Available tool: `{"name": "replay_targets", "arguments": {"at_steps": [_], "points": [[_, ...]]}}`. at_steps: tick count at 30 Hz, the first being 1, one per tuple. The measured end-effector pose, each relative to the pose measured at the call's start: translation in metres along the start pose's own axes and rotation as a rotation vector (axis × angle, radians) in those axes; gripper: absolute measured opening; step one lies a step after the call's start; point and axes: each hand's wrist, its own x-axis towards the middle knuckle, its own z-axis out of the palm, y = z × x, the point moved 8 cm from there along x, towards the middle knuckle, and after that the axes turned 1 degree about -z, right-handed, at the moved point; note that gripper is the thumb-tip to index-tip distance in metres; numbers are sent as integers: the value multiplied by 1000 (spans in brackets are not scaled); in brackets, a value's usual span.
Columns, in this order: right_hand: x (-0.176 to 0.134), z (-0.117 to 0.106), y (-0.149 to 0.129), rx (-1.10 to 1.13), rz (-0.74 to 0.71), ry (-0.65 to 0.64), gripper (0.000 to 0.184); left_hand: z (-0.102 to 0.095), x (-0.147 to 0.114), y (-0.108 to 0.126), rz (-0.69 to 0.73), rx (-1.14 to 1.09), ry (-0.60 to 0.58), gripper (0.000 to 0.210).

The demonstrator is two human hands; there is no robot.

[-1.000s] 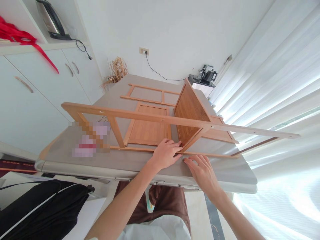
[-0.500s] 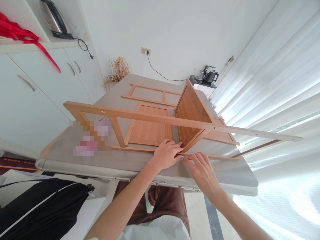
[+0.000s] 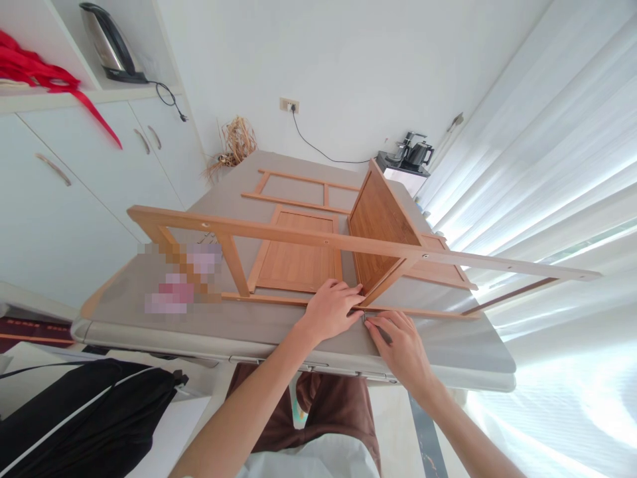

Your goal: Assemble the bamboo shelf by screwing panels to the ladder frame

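A light-brown wooden side frame (image 3: pixel 279 231) stands on its long edge at the table's near side. A wooden shelf panel (image 3: pixel 383 219) meets it at a crossbar and reaches back, upright. My left hand (image 3: pixel 332 307) is closed around the frame's lower rail, where the panel's near corner joins it. Just to the right, my right hand (image 3: pixel 402 338) pinches a small, thin metal piece (image 3: pixel 365 318) by that joint. The piece is too small to name, and fingers partly cover it.
Behind the frame, a flat wooden panel (image 3: pixel 298 249) and a second ladder-like frame (image 3: pixel 293 198) lie on the grey table (image 3: pixel 239 335). Another panel (image 3: pixel 440 265) lies at the right. Blurred packets are at the left. A kettle stand (image 3: pixel 403 162) is beyond the table's far corner.
My right hand has moved slightly down, with its fingers still by the joint. My left hand, the frame and the panels keep their places.
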Motion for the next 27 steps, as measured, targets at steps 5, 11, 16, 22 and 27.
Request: {"name": "replay_targets", "arguments": {"at_steps": [5,11,16,22,27], "points": [[-5,4,4,-5,-19,12,15,0,0,0,-2,-3,4,22],[-10,-3,-4,-80,-125,22,15,0,1,0,-3,1,-5,21],[-8,-5,-9,-200,-187,12,17,0,0,0,-7,-1,-7,21],[-2,-2,-14,-254,-225,-17,21,0,0,1,-4,-5,-17,21],[-1,-3,-17,-274,-242,-32,26,0,0,-1,-7,-3,-23,22]]}}
